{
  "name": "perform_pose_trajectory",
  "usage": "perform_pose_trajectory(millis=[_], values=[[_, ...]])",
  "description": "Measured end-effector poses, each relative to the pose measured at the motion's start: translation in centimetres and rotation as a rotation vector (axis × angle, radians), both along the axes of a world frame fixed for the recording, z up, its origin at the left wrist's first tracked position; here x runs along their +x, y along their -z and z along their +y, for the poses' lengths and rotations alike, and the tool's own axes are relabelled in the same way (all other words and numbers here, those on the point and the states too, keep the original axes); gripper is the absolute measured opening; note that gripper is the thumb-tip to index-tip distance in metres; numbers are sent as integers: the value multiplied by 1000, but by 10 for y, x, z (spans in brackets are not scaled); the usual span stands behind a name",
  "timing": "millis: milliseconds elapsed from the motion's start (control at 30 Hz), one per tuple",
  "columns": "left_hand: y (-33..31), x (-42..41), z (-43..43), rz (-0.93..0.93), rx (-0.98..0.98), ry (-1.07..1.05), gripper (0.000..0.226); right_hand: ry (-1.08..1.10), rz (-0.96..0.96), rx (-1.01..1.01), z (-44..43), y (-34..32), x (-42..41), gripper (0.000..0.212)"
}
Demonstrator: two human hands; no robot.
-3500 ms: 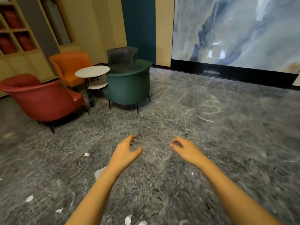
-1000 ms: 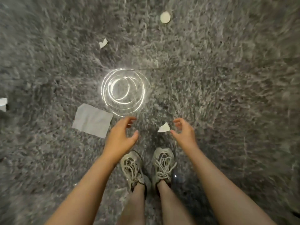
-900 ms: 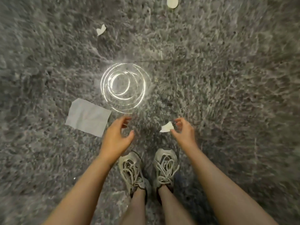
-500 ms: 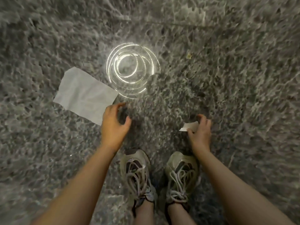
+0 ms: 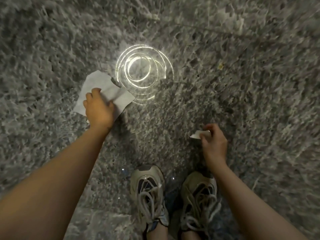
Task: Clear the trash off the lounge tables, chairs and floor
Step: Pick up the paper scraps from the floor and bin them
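A large sheet of white paper [image 5: 98, 85] lies on the grey marble floor [image 5: 242, 101], left of centre. My left hand [image 5: 98, 108] rests on its near half, fingers curled and pinching it so the sheet creases. My right hand [image 5: 213, 141] hovers low over the floor to the right, its fingertips closed on a small white paper scrap [image 5: 196, 135] that pokes out to the left.
My two pale laced shoes [image 5: 149, 193] stand at the bottom centre. A bright ring-shaped lamp reflection [image 5: 143, 70] glares on the floor just right of the sheet. A tiny yellowish crumb [image 5: 220, 66] lies farther right.
My left hand has reached forward and closed onto the large sheet, crumpling it. My right hand has picked the small scrap off the floor and drawn right.
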State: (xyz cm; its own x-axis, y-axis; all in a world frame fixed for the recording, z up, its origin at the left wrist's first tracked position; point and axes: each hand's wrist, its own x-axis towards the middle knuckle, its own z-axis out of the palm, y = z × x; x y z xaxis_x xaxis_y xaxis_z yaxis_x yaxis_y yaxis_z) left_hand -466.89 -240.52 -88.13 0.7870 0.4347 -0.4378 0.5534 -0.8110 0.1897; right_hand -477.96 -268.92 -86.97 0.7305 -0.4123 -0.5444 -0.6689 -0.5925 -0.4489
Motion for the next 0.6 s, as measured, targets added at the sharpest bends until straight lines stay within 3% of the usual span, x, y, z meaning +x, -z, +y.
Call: perform_pose_trajectory(millis=[133,267,467,600], values=[[-19,-8,-22,-17,-148,18,25,10,-73,114,19,-19,26,14],[-78,-15,-61,-88,-401,-53,25,43,-164,219,39,-70,47,12],[-202,-22,-124,52,-868,-409,19,110,-269,352,50,-172,71,14],[-272,-22,-152,92,-995,-581,18,233,-218,469,41,-233,83,21]])
